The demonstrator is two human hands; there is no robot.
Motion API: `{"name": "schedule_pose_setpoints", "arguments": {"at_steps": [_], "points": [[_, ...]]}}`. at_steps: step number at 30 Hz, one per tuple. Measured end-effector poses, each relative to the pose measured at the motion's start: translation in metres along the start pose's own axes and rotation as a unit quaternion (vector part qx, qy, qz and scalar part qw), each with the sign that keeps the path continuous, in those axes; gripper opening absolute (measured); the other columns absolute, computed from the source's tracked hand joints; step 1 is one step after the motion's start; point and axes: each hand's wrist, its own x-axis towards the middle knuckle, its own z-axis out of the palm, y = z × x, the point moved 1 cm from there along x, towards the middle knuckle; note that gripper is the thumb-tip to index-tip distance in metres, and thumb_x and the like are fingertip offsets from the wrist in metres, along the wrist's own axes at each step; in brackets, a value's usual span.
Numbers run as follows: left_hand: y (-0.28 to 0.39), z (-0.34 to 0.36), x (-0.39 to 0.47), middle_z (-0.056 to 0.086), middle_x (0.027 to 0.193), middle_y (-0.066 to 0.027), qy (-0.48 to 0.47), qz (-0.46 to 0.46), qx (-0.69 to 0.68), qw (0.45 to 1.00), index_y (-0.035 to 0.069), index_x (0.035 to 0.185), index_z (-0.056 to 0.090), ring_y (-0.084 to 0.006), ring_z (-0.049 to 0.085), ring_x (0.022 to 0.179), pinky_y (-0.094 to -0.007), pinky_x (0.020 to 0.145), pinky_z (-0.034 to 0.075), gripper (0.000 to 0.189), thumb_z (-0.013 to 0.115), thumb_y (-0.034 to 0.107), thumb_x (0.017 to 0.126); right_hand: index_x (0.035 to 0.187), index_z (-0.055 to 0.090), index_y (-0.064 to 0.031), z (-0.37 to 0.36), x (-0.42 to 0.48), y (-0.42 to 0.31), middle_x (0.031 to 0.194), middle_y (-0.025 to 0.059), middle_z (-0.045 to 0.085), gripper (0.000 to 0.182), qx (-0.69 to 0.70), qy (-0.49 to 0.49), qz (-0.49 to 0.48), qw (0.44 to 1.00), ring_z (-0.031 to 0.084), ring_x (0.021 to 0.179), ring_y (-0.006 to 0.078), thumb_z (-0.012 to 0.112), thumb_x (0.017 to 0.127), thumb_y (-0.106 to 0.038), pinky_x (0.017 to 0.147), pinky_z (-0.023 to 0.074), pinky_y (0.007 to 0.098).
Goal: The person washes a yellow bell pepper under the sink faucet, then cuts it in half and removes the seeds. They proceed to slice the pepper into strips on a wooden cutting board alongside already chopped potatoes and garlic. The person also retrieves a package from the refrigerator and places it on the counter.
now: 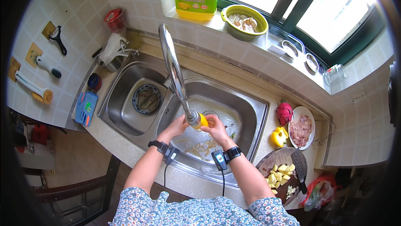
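Observation:
Under the chrome gooseneck faucet [170, 60], my right hand [216, 130] pinches a yellow bell pepper piece [203, 120] between thumb and fingers. My left hand [176, 125] is close on the other side, its fingertips hidden behind the faucet head [193, 118], so its grip on the pepper is unclear. Both hands are over the right basin [246, 125] of a stainless steel sink, where pale peelings [202, 147] lie wet on the bottom. In the left basin [122, 91] sits a blue-and-white bowl [135, 99] of greyish raw food, apparently shrimp.
Right of the sink are a dragon fruit [284, 113], another yellow pepper piece [279, 137], a plate of raw meat [300, 132] and a round cutting board [263, 163] with potato chunks [279, 176] and a cleaver [299, 166]. A garlic basket [230, 30] stands on the sill.

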Motion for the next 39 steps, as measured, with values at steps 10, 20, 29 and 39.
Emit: {"name": "schedule_pose_setpoints", "arguments": {"at_steps": [10, 20, 29, 39], "points": [[0.035, -0.068, 0.027, 0.058, 0.108, -0.0104, 0.173, -0.096, -0.106, 0.975, 0.0, 0.114, 0.05, -0.0159, 0.055, 0.097, -0.0284, 0.081, 0.044, 0.031, 0.049, 0.015, 0.087, 0.103, 0.051, -0.0035, 0.002, -0.024, -0.009, 0.102, 0.0167, 0.059, 0.044, -0.486, 0.109, -0.244, 0.832, 0.056, 0.097, 0.0325, 0.068, 0.062, 0.001, 0.08, 0.0478, 0.0357], [0.053, -0.078, 0.038, 0.061, 0.083, -0.007, 0.223, -0.083, -0.227, 0.944, 0.003, 0.091, 0.058, -0.0133, 0.057, 0.069, -0.0246, 0.062, 0.045, 0.019, 0.047, 0.015, 0.081, 0.095, 0.051, -0.0015, -0.02, -0.079, 0.01, 0.11, 0.0178, 0.054, 0.023, -0.699, -0.017, -0.266, 0.664, 0.055, 0.099, 0.0296, 0.054, 0.072, -0.007, 0.067, 0.0528, 0.0329], [0.038, 0.072, -0.042, 0.04, 0.131, -0.0148, -0.289, -0.039, 0.025, 0.956, 0.007, 0.136, 0.024, -0.023, 0.043, 0.117, -0.0319, 0.097, 0.036, 0.097, 0.078, 0.026, 0.058, 0.102, 0.052, 0.0001, -0.014, -0.132, -0.015, 0.112, 0.017, 0.052, 0.031, -0.671, -0.069, -0.376, 0.635, 0.052, 0.107, 0.0286, 0.053, 0.073, -0.01, 0.083, 0.0486, 0.0323], [0.066, 0.084, -0.031, 0.058, 0.102, -0.0112, -0.11, 0.021, 0.131, 0.985, 0.005, 0.113, 0.047, -0.0215, 0.057, 0.094, -0.0315, 0.081, 0.046, 0.068, 0.078, 0.018, 0.053, 0.118, 0.049, -0.0059, -0.032, -0.206, -0.052, 0.134, 0.0188, 0.035, 0.05, -0.621, 0.011, -0.319, 0.716, 0.03, 0.126, 0.0354, 0.051, 0.069, 0.003, 0.103, 0.0272, 0.048]]}}
